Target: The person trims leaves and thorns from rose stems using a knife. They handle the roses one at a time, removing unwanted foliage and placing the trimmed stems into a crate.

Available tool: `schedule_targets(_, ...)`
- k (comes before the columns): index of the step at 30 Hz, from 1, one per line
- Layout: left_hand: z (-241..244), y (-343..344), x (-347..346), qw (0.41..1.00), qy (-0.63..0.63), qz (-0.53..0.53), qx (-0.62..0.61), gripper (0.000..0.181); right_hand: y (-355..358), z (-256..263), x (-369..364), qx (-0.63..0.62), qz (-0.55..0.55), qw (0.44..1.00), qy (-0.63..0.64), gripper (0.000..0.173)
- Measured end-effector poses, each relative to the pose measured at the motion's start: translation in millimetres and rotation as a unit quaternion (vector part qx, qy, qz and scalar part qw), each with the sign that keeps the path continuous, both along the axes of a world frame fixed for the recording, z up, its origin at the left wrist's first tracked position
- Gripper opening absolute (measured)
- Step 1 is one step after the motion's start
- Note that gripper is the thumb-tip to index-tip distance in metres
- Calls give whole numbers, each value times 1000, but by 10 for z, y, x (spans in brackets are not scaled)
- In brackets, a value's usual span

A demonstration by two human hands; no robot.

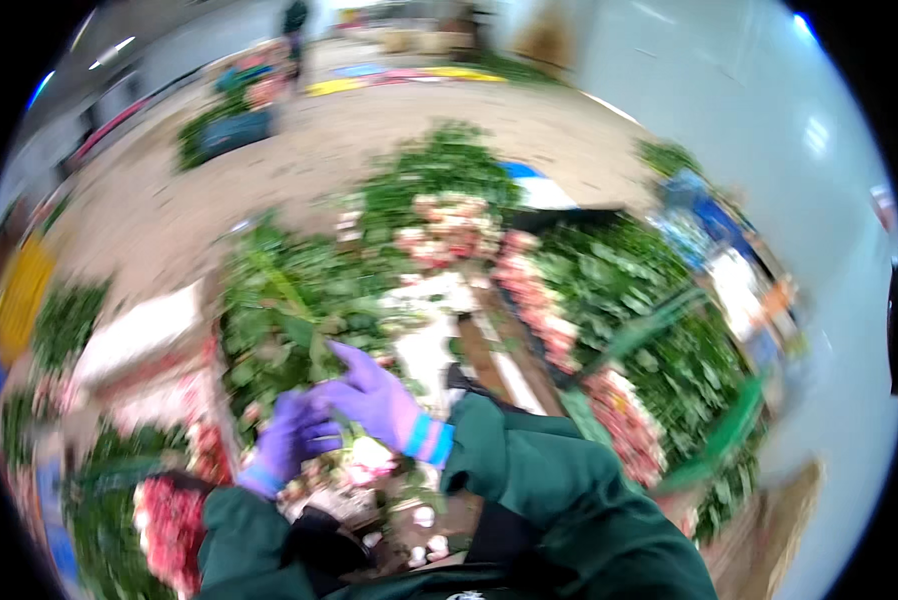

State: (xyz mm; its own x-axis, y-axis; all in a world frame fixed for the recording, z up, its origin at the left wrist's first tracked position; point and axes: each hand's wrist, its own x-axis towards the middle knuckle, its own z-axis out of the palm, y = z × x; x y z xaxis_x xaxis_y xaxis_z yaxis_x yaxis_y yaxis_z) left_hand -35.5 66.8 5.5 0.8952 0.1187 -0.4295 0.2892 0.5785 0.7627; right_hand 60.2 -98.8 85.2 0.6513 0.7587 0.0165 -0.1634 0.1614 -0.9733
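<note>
Motion blur softens the whole view. My left hand (287, 439), in a purple glove, has its fingers curled just left of a white-and-pink rose bloom (370, 459). Close against it is my right hand (377, 397), also gloved in purple, with a blue-striped cuff and one digit stretched out. Green rose foliage (299, 337) spreads just beyond both hands. Whether a stem passes between the fingers is hidden by the hands and the blur. Several more pale blooms and loose petals (426, 517) lie below the hands, close to my body.
Bunched pink roses (535, 300) with leafy stems line the right, near green straps or bars (708, 435). Red-pink roses (171, 532) stand at lower left, below a white wrapped stack (145, 337). More bunches (449, 225) lie ahead. Across the floor (329, 165), a person (295, 30) stands.
</note>
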Motion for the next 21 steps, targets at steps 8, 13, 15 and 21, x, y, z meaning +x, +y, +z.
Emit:
schedule_targets(8, -326, 0, 83, 986, 88, -6, 141, 56, -3140, 1040, -384, 196, -371, 900, -114, 59)
schedule_targets(13, -397, -51, 81, 983, 88, -7, 162, 55, -5102, 770, -382, -124, -665, 636, -371, 48)
schedule_targets(15, -276, -138, 83, 977, 98, -1, 188, 54, -5922, 194, -296, -196, -727, 577, -316, 46)
schedule_targets(21, 167, -428, 55, 967, 126, 15, 221, 52, -7845, -2384, -678, -423, -650, 629, 56, 53)
